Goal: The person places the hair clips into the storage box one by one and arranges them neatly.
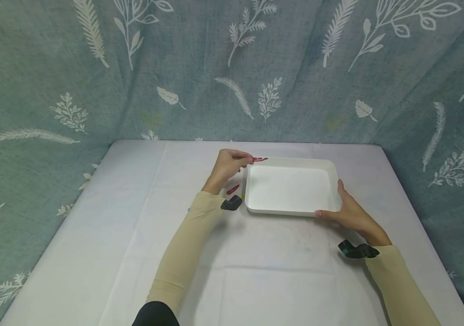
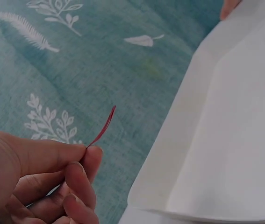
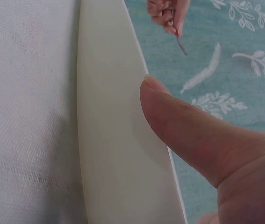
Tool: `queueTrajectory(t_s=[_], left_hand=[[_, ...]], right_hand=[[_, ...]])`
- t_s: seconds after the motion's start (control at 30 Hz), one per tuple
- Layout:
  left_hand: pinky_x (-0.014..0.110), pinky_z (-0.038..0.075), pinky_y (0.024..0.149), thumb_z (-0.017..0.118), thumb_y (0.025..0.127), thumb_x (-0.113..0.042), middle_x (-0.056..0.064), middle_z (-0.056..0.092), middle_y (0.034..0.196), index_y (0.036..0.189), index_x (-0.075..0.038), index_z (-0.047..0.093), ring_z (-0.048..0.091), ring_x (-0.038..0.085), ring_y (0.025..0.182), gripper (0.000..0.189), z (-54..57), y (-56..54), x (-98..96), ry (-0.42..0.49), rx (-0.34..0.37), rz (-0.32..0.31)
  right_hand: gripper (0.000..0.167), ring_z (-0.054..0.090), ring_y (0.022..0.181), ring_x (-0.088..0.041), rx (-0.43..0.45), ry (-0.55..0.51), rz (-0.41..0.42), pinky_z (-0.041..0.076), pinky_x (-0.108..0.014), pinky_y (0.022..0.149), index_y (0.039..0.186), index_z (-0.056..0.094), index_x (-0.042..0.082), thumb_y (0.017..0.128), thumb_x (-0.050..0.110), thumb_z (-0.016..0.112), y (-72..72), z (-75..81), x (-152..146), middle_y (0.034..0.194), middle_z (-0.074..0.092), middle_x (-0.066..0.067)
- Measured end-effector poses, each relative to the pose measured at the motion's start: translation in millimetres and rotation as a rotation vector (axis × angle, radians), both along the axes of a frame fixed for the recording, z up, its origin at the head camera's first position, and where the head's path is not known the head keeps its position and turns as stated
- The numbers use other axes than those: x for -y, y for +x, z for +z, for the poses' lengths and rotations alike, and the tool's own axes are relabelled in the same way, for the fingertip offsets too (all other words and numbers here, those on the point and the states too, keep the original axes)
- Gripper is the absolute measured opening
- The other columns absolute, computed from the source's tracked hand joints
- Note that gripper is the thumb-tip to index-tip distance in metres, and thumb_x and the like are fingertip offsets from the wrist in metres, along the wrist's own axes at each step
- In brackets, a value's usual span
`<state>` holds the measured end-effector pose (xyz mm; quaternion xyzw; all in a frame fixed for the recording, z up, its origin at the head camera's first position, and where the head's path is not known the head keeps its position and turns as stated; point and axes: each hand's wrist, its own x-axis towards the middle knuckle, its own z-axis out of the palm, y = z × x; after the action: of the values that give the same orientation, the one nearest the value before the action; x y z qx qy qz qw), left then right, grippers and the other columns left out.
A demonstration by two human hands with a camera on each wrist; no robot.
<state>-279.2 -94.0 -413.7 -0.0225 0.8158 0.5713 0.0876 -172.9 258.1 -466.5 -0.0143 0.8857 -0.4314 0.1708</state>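
My left hand (image 1: 229, 164) pinches a slim red hair clip (image 1: 260, 159) between thumb and fingertips, above the far left corner of a white rectangular tray (image 1: 289, 210). In the left wrist view the clip (image 2: 106, 127) points up from the fingertips, seen nearly edge-on. With my right hand (image 1: 347, 210) I hold the tray by its near right corner. The thumb (image 3: 179, 112) presses against the near wall in the right wrist view, while the other fingers are mostly hidden. A second red hair clip (image 1: 233, 189) lies left of the tray, beside my left wrist.
Small yellow-green bits (image 1: 242, 197) and a blue bit (image 1: 188, 209) show around my left forearm, which partly hides them. The white-covered table (image 1: 272, 280) ends at a leaf-patterned green-blue cloth (image 1: 199, 108) behind and at both sides.
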Motion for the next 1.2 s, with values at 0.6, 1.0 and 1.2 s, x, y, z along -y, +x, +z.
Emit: queueTrajectory(t_s=[0.6, 1.0, 1.2], left_hand=[[0.034, 0.056, 0.087, 0.073, 0.096, -0.018, 0.010, 0.080, 0.105, 0.102, -0.008, 0.080, 0.073, 0.030, 0.104, 0.013, -10.4, -4.3, -25.7, -0.015, -0.007, -0.042], [0.022, 0.055, 0.070, 0.072, 0.094, -0.011, 0.014, 0.080, 0.098, 0.100, -0.002, 0.080, 0.070, 0.015, 0.079, 0.013, -17.1, -7.5, -44.7, -0.070, -0.016, -0.047], [0.024, 0.057, 0.070, 0.073, 0.094, -0.010, 0.015, 0.079, 0.095, 0.099, 0.000, 0.080, 0.065, 0.009, 0.072, 0.013, -20.6, -11.1, -53.8, -0.063, 0.007, -0.051]], right_hand=[[0.145, -0.006, 0.158, -0.052, 0.006, -0.020, -0.001, 0.009, -0.073, 0.121, 0.158, -0.029, 0.008, 0.081, 0.046, 0.087, -1.5, -1.7, -1.0, 0.170, -0.018, -0.027], [0.146, -0.005, 0.158, -0.053, 0.002, -0.015, -0.011, 0.009, -0.073, 0.122, 0.159, -0.028, 0.007, 0.080, 0.045, 0.088, -0.7, -3.0, -0.1, 0.170, -0.018, -0.027], [0.146, -0.004, 0.157, -0.054, -0.006, -0.021, -0.014, 0.009, -0.073, 0.122, 0.159, -0.028, 0.006, 0.079, 0.044, 0.089, 0.1, -2.5, 0.2, 0.170, -0.016, -0.029]])
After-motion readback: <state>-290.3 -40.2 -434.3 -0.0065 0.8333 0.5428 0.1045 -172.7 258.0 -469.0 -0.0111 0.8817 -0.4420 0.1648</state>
